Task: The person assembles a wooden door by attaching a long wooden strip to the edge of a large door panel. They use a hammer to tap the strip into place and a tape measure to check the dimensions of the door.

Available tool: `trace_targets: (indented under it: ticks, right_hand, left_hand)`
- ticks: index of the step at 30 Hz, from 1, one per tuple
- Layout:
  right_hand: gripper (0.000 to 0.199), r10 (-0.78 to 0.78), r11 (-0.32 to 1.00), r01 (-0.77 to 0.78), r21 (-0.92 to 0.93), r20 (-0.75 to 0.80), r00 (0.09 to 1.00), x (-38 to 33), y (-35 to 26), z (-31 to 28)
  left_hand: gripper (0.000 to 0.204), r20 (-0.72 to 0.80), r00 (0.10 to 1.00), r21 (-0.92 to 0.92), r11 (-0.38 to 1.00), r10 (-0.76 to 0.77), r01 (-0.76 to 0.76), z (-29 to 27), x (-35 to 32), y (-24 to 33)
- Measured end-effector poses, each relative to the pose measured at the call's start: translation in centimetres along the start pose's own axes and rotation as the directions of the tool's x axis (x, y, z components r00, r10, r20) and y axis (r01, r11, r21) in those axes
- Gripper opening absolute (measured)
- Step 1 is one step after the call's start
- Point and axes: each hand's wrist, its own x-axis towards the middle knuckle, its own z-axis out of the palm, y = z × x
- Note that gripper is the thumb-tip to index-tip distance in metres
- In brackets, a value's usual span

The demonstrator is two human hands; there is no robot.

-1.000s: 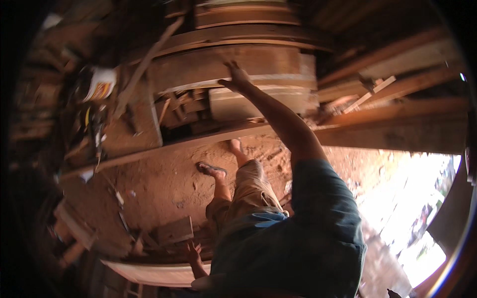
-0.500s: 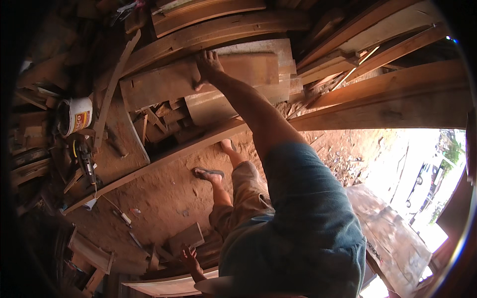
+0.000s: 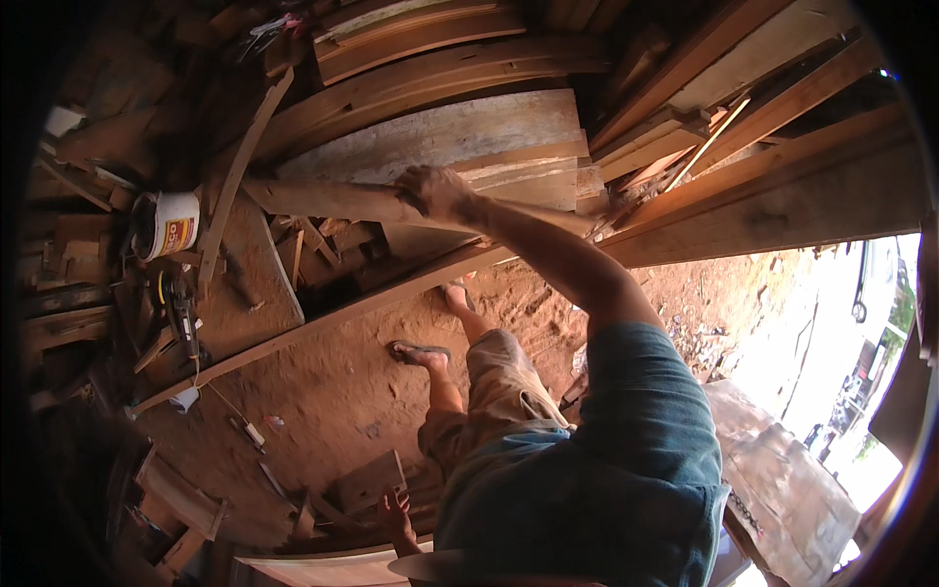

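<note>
My right hand (image 3: 437, 193) reaches across the bench with its fingers curled over the upper edge of a brown plank (image 3: 333, 198). The plank stands tilted on its narrow side, its near end toward my arm partly behind the hand. Under and behind it lies a wide, pale, worn board (image 3: 440, 129). My left hand (image 3: 396, 517) hangs low beside my body, fingers loosely apart and nothing in them, near a small wooden board (image 3: 369, 481).
A long beam (image 3: 333, 315) runs along the bench front. A white bucket (image 3: 168, 225) and a corded power tool (image 3: 179, 311) stand to the left. Stacked planks (image 3: 421, 73) fill the back; long boards (image 3: 782, 196) lean at right. My sandaled feet stand on dirt floor (image 3: 342, 382).
The plank that lay flat under my spread right hand is now tipped up on its edge and gripped. My right hand has come nearer; my left hand has shifted slightly right.
</note>
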Motion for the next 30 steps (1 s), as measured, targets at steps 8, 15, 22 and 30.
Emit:
trace_targets:
  ticks: [8, 15, 22, 30]
  right_hand:
    - [0.028, 0.135, 0.977, -0.097, -0.191, 0.202, 0.970, -9.0, -5.3, -3.0]
    - [0.031, 0.151, 0.836, -0.009, -0.548, 0.215, 0.965, -7.2, 2.0, -4.3]
    - [0.023, -0.168, 0.866, 0.160, -0.473, 0.025, 0.985, 2.6, 8.1, -9.0]
    - [0.012, -0.044, 0.899, -0.001, -0.437, -0.092, 0.995, 11.1, 6.1, -16.9]
  left_hand:
    - [0.074, -0.034, 0.999, -0.030, 0.999, 0.010, -0.011, 0.4, 0.3, -2.6]
    - [0.071, -0.064, 0.996, 0.047, 0.998, 0.054, -0.051, 0.9, -2.4, 2.4]
    - [0.064, -0.108, 0.993, -0.011, 0.999, 0.037, -0.038, 0.5, -3.2, 0.4]
    - [0.057, -0.093, 0.996, -0.102, 0.995, 0.001, -0.010, 1.0, -2.2, -5.6]
